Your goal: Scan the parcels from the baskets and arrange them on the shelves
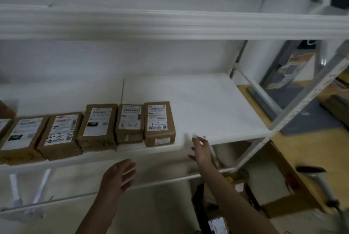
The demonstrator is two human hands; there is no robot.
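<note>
Several brown cardboard parcels with white labels lie in a row on the white shelf (217,112). The rightmost parcel (159,123) carries a handwritten "3-3-2", the one beside it (129,123) reads "4-3-11", and another (60,135) reads "3-3-8". My left hand (118,177) hovers below the shelf's front edge with fingers spread and holds nothing. My right hand (201,149) reaches to the shelf's front edge just right of the rightmost parcel, fingers extended and empty. The frame is motion-blurred.
The right half of the shelf is bare. An upper shelf beam (170,25) runs overhead. A perforated metal upright (302,105) stands at the shelf's right end. Below at right sit a cardboard box (279,197) and dark items on a wooden floor.
</note>
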